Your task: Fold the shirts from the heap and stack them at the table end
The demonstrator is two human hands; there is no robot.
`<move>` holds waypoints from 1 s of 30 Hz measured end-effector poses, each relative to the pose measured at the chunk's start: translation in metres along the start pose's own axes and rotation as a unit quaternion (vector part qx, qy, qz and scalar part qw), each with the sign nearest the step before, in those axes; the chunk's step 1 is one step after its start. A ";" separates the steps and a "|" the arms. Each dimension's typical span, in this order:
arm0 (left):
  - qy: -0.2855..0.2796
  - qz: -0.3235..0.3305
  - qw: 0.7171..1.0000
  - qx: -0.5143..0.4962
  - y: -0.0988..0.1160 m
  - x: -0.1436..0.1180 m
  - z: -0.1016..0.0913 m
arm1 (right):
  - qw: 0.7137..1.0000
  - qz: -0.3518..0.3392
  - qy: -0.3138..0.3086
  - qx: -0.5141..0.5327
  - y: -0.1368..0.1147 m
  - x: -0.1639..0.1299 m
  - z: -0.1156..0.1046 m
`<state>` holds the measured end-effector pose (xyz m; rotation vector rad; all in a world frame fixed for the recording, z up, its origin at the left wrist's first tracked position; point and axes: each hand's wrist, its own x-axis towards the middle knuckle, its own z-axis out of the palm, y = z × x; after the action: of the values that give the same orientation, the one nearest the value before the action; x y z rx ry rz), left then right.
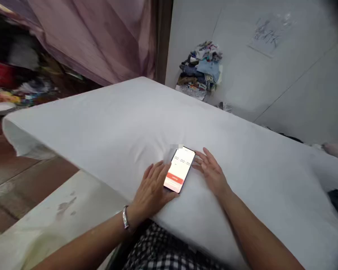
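A smartphone [180, 168] lies face up on a white cloth [107, 123] spread over a table. Its lit screen shows a timer at 00:00:00 above an orange-red button. My left hand [152, 189], a silver bracelet on its wrist, is at the phone's left edge. Those fingers are stretched out, with the thumb by the bottom edge; they cover part of that side. On the phone's other side, my right hand [212, 172] has its fingers apart, the tips close to the right edge. I cannot tell whether they touch it. Neither hand grips anything.
The cloth hangs over a corner at the left, above a tiled floor [5, 176]. A pale, stained surface [70, 206] is below it. Beyond the far edge, a pile of folded clothes [202, 67] stands against the wall. A pink curtain [101, 37] hangs at back left.
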<state>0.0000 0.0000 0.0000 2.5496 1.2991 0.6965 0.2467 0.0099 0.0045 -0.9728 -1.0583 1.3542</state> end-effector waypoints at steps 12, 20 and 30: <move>-0.009 -0.011 0.999 -0.033 0.002 0.000 0.000 | 0.981 0.047 0.033 -0.186 -0.002 -0.003 -0.003; 0.001 -0.005 0.999 -0.043 0.003 0.000 -0.002 | 0.997 0.056 0.035 -0.032 -0.004 -0.001 0.001; 0.013 0.008 0.999 -0.029 0.004 0.000 -0.005 | 0.993 0.080 0.053 0.073 -0.010 -0.001 0.002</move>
<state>0.0005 -0.0028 0.0061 2.5158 1.2475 0.7622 0.2478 0.0088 0.0143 -1.0258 -0.8041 1.4715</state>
